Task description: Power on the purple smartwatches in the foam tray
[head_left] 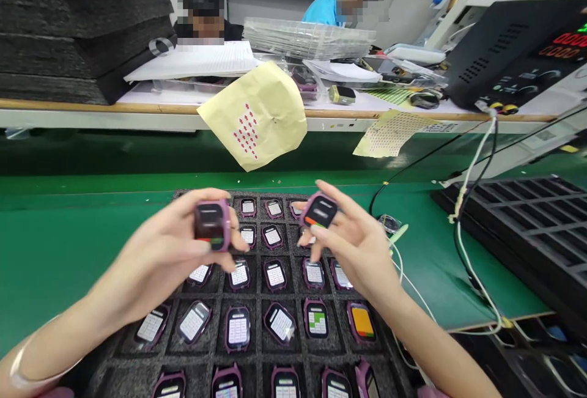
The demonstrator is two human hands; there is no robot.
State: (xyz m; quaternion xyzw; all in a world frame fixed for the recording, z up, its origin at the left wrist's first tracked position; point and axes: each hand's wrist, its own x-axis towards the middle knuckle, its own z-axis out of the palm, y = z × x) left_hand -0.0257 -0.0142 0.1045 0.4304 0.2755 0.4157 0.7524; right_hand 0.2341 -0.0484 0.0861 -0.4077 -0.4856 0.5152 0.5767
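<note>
My left hand (pixel 178 245) is closed around a purple smartwatch body (pixel 211 225) without a strap, its dark screen facing me. In my right hand (pixel 353 236) a second purple smartwatch body (pixel 320 210) is pinched between thumb and fingers, tilted, with an orange strip low on its screen. Both watches are held up over a black foam tray (pixel 257 349). Its square compartments hold several more purple watches, most with a white grid on screen. One watch (pixel 316 318) shows some green cells, and another (pixel 362 323) has an orange screen. My hands hide part of the tray.
Black foam stacks (pixel 82 37) rise at the back left. Yellow sticker sheets (pixel 261 117) hang over the shelf edge (pixel 330 123). A power supply (pixel 518 49) stands at the right, its cables (pixel 472 184) hanging near another black tray (pixel 527 221). Two people sit beyond the shelf.
</note>
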